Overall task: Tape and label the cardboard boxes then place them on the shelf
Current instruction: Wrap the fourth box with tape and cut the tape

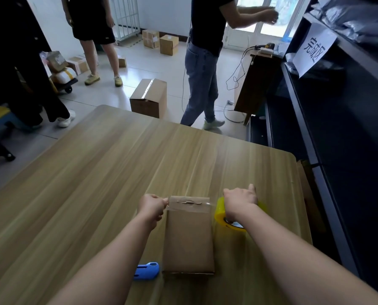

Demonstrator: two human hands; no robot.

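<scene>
Brown in colour, noted one cardboard box (pixel 188 236) lying flat on the wooden tabletop (pixel 95 183), with a strip of clear tape (pixel 189 206) stretched across its far end. Recorded left hand (pixel 153 208) just left of that far end, fingers pinching the tape's free end, and right hand (pixel 241 202) just right of the box, clamped over a yellow tape roll (pixel 222 216). Logged a blue cutter (pixel 146 270) just beside the box's near left corner, and a dark shelf (pixel 337 128) well to its right.
</scene>
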